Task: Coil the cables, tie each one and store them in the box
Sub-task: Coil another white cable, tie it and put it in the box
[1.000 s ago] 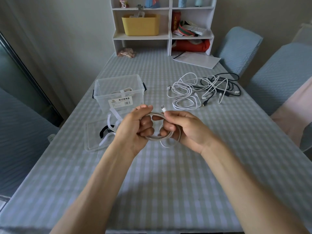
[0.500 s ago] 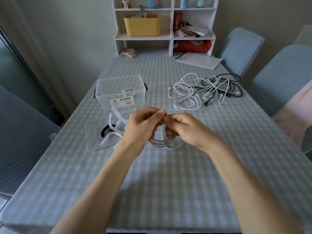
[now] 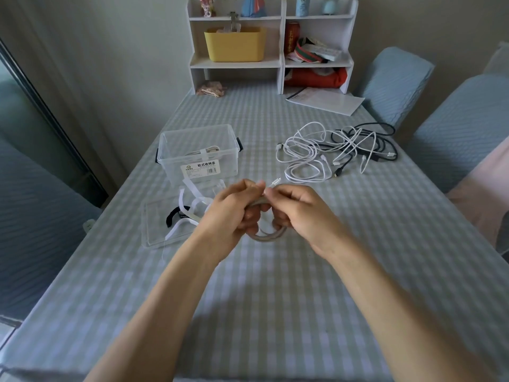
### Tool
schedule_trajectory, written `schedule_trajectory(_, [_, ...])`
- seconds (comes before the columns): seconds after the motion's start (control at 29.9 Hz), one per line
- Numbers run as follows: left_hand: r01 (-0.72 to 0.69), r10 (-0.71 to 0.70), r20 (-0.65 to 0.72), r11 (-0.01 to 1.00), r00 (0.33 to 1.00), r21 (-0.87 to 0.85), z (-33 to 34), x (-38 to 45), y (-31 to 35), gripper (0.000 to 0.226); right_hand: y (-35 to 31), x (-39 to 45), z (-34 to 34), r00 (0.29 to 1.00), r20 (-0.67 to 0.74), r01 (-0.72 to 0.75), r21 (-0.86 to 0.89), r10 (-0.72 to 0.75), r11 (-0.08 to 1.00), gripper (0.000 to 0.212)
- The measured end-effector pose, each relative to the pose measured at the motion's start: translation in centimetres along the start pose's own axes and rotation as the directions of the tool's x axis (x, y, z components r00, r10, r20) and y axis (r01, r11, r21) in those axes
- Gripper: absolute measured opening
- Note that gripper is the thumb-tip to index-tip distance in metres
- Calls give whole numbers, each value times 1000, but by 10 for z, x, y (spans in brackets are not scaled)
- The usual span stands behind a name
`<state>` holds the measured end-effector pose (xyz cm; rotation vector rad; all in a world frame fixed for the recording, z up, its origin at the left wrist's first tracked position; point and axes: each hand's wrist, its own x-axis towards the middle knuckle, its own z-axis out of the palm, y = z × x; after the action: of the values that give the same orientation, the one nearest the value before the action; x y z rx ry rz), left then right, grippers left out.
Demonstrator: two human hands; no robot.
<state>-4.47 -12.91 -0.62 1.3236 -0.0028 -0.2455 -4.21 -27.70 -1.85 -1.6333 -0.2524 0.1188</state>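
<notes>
A small coil of beige cable (image 3: 268, 236) hangs between both hands above the middle of the table. My left hand (image 3: 234, 213) grips its left side, and my right hand (image 3: 296, 209) grips the right side with the cable's white plug sticking up between the fingertips. The clear plastic box (image 3: 199, 155) stands behind my left hand with one tied coil inside. Its clear lid (image 3: 154, 230) lies flat in front of it, carrying white and black strap ties (image 3: 190, 205). A tangle of loose white and black cables (image 3: 336, 153) lies at the right.
A white shelf unit (image 3: 271, 45) with a yellow bin stands at the table's far end, with a paper sheet (image 3: 325, 100) in front of it. Blue-covered chairs (image 3: 396, 84) stand along the right side. The table's left edge drops off beside a dark door.
The hands have come closer together at the top of the coil. The plug end, hidden half a second ago, shows between the fingertips again. The view has shifted slightly.
</notes>
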Motion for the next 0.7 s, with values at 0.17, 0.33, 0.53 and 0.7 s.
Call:
schedule_trajectory(0.17, [-65, 68, -1, 951, 998, -302, -7, 5, 1, 30, -5, -2, 2, 985, 154, -145, 490, 79, 860, 39])
schedule_trajectory(0.33, [-76, 71, 99, 996, 993, 43, -9, 0, 5, 19, -4, -2, 0, 998, 17, -58, 118, 57, 991, 40])
schedule_trajectory(0.53, [-55, 49, -33, 969, 998, -242, -1, 3, -1, 23, -4, -1, 4, 991, 73, -132, 387, 112, 912, 44])
schedule_trajectory(0.7, [-42, 29, -65, 980, 997, -197, -2, 0, 1, 20, -2, -1, 3, 993, 75, -107, 234, 92, 966, 41])
